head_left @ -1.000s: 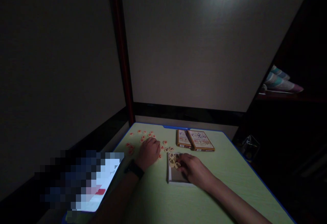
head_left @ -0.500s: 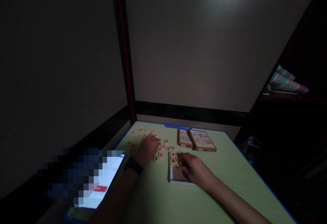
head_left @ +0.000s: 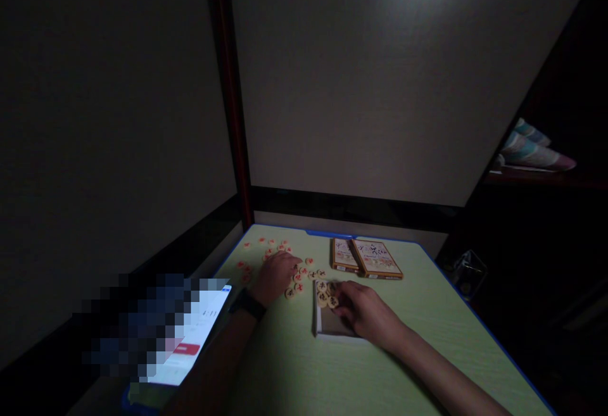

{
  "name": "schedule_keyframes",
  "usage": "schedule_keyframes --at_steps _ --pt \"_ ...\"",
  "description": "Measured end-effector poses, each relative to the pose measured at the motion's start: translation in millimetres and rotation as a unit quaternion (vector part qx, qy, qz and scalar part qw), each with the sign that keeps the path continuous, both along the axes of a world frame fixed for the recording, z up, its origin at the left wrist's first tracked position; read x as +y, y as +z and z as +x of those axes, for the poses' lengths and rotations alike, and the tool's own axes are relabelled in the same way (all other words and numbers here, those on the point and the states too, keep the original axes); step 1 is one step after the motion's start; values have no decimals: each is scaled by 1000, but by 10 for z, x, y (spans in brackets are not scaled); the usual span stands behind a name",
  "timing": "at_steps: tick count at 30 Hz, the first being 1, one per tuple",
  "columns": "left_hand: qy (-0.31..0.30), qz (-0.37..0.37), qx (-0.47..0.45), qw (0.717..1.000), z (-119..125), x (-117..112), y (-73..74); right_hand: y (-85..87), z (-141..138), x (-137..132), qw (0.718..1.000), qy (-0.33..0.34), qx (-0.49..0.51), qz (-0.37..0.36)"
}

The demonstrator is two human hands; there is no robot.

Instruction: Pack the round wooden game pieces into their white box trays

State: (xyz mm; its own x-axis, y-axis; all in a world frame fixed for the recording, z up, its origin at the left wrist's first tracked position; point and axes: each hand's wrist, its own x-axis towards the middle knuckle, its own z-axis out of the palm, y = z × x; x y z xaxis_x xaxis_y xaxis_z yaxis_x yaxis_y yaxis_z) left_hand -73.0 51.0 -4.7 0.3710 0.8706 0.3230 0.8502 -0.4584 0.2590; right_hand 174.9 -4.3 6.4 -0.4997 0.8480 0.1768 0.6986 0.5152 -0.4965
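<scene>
Round wooden Chinese chess pieces (head_left: 299, 287), marked in red or black, lie loose on the left half of the green table. My left hand (head_left: 276, 277) rests over this scatter with its fingers stretched to the right; what is under the palm is hidden. A shallow open box (head_left: 338, 325) with a white rim stands in front of me. Several black-marked pieces (head_left: 322, 299) lie flat in its far left corner. Bent over that corner, my right hand (head_left: 368, 311) has its fingertips closed at one piece (head_left: 331, 288), partly covered by them.
Two printed flat boxes (head_left: 377, 259) lie side by side at the back of the table, the right one overlapping the left. A lit screen (head_left: 190, 334) stands at the left edge. Walls rise behind, and a wire-framed holder (head_left: 468, 275) stands beyond the right edge.
My right hand's fingers have drawn back slightly to the right, so the pieces in the box show more clearly. My left hand has stayed nearly in place.
</scene>
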Motion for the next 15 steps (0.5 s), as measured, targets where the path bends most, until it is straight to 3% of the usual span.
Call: schedule_keyframes --at_steps 7,11,15 --pt "29 13 13 999 4 -5 26 -14 13 9 1000 11 6 1" --pt "51 54 -44 996 76 -46 95 8 35 15 1000 4 23 2" --pt "11 47 -116 992 312 -215 181 52 68 22 999 -10 38 7"
